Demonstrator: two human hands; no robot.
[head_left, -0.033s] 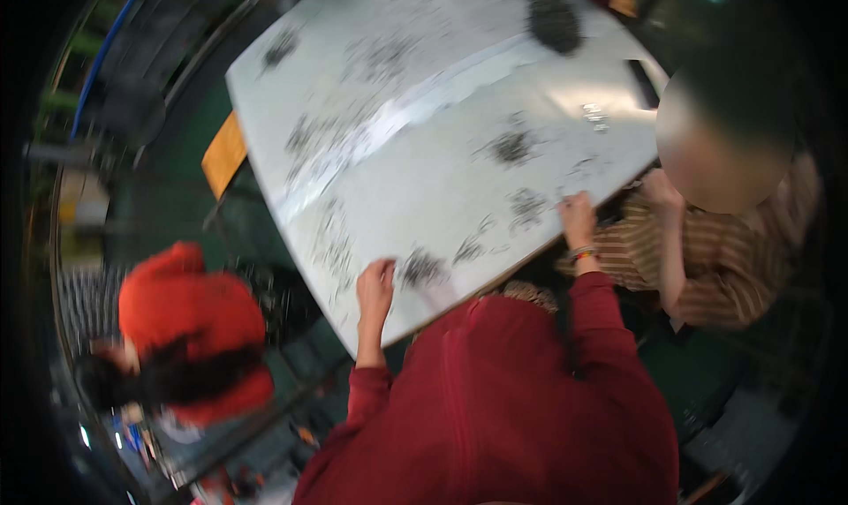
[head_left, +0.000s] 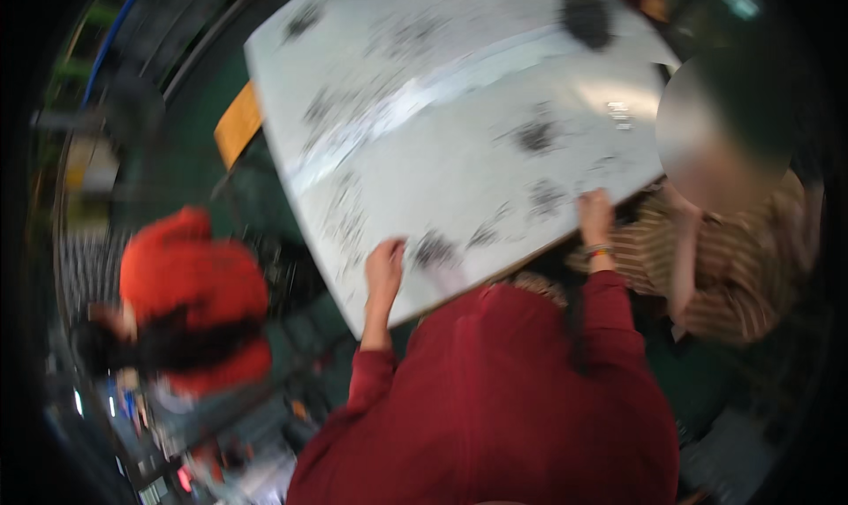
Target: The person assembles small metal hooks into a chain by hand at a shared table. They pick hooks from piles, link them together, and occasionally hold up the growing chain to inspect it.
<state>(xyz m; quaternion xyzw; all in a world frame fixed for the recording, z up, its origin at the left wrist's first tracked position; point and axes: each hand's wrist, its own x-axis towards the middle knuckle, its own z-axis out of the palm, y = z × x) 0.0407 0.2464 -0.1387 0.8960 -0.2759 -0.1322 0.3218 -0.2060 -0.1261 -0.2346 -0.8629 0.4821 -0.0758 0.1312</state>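
Small dark thin pieces lie in loose piles on a pale table (head_left: 495, 169); blur hides their exact kind. My left hand (head_left: 383, 274) is at the near edge, just left of one dark pile (head_left: 435, 249). Its fingers are drawn together, and what they hold, if anything, cannot be made out. Farther right, my right hand (head_left: 596, 215) is closed beside another loose pile (head_left: 545, 198), with a coloured band at the wrist. Anything in its fingers is too small to see.
A person in striped clothing (head_left: 738, 271) sits close on my right, a person in orange (head_left: 190, 271) at the left. A dense dark heap (head_left: 586, 17) lies at the far right of the table. Small clear pieces (head_left: 620, 115) lie near the right edge. A yellow-orange panel (head_left: 238, 125) is beyond the left edge.
The whole view has shifted slightly, so the table sits a little farther right and higher. Both hands keep nearly the same places beside the piles.
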